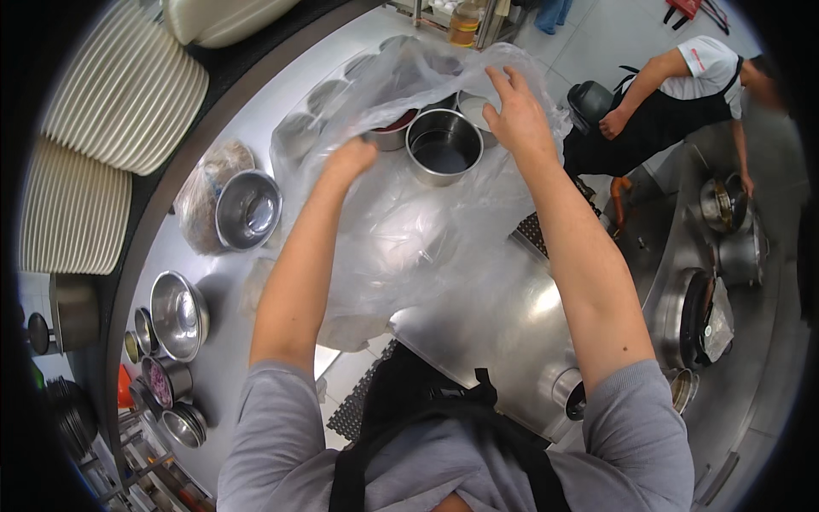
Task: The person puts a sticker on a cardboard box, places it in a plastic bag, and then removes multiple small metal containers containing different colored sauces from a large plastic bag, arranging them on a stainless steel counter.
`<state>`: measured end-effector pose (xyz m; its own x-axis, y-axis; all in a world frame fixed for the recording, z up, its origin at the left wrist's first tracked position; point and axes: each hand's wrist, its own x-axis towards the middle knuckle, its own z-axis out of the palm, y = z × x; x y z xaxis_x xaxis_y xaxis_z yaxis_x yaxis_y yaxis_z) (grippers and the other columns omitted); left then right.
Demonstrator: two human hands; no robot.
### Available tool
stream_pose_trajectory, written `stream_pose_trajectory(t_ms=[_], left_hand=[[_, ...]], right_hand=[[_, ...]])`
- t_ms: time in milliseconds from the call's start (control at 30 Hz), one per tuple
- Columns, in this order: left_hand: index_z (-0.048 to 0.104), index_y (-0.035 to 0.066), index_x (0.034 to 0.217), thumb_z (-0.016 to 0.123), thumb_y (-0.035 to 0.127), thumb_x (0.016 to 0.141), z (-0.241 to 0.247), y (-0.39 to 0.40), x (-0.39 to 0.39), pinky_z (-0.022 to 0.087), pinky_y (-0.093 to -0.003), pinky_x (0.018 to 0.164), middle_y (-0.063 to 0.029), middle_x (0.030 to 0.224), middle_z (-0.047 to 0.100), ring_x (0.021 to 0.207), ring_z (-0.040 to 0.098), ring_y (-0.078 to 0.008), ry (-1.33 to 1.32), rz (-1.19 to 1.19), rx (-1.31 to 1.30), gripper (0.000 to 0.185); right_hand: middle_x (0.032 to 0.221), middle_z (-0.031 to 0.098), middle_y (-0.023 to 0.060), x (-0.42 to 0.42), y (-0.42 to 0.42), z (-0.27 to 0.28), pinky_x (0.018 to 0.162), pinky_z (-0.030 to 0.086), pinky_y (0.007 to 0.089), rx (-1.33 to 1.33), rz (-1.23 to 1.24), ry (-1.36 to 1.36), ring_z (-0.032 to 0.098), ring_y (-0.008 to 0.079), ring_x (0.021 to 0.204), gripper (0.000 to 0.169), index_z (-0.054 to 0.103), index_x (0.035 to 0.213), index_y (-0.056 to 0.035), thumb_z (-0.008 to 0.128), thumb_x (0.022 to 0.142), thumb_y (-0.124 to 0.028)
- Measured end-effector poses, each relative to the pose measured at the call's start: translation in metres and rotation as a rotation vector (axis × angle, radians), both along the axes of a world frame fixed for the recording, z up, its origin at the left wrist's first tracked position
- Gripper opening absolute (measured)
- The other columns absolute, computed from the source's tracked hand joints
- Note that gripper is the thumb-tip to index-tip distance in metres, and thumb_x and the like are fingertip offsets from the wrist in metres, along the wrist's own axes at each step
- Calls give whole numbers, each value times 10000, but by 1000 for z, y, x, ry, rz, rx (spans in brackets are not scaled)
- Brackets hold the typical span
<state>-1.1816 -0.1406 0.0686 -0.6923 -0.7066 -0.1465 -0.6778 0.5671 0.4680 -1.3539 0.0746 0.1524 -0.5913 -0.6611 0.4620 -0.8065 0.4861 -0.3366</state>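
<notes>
A large clear plastic sheet point(409, 237) drapes over the steel worktop and a group of round metal containers. My left hand point(353, 160) is closed on the sheet's edge, slightly blurred. On the other side, my right hand point(519, 118) rests against the plastic with its fingers spread. Between my hands an uncovered metal pot point(445, 150) holds dark liquid. Just behind it stand a container with dark red contents point(390, 136) and one with pale contents point(475, 112), both partly hidden. More containers point(297, 134) show through the plastic at the left.
Left of the sheet are a steel bowl point(248, 210), a filled plastic bag point(208, 198) and a larger bowl point(179, 315). Stacked plates point(128, 89) line the shelf above. A co-worker point(665, 109) leans over the cooking station at right, touching a pan point(720, 203).
</notes>
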Motion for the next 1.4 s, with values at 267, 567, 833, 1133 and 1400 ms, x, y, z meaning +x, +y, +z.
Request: stream_pose_trajectory(t_ms=[267, 567, 833, 1133, 1400], left_hand=[[675, -1, 1022, 569, 465, 854, -68, -7, -39, 537, -410, 688, -183, 743, 663, 639, 663, -290, 79, -184, 228, 507], [654, 59, 980, 594, 276, 885, -112, 33, -49, 538, -406, 643, -93, 810, 670, 746, 657, -269, 389, 256, 699, 245], [667, 65, 987, 582, 258, 859, -130, 9, -57, 526, -447, 697, -123, 878, 683, 821, 661, -303, 303, -56, 290, 247], [682, 72, 994, 569, 238, 828, -158, 4, -66, 512, -494, 758, -156, 955, 698, 905, 665, -342, -27, -559, -429, 260], [672, 48, 1053, 588, 210, 828, -165, 7, -50, 513, -484, 769, -177, 1025, 676, 889, 662, -344, 65, -372, -243, 290]], right_hand=[[1001, 674, 188, 45, 32, -6, 799, 551, 436, 48, 184, -283, 671, 349, 893, 408, 610, 1164, -60, 595, 777, -188], [1030, 708, 118, 75, 245, -16, 768, 566, 338, -200, -64, -402, 695, 262, 865, 208, 713, 1028, -46, 643, 845, -118], [921, 721, 160, 92, 393, -56, 741, 538, 324, -269, -840, -645, 719, 233, 783, 251, 688, 1076, -22, 627, 874, -156], [886, 723, 146, 246, 336, -162, 637, 545, 306, -121, -633, -1050, 714, 221, 717, 218, 699, 1053, -5, 647, 872, -113], [930, 712, 148, 223, 324, -137, 637, 548, 305, -96, -418, -899, 701, 221, 737, 187, 699, 1027, 0, 634, 874, -86]])
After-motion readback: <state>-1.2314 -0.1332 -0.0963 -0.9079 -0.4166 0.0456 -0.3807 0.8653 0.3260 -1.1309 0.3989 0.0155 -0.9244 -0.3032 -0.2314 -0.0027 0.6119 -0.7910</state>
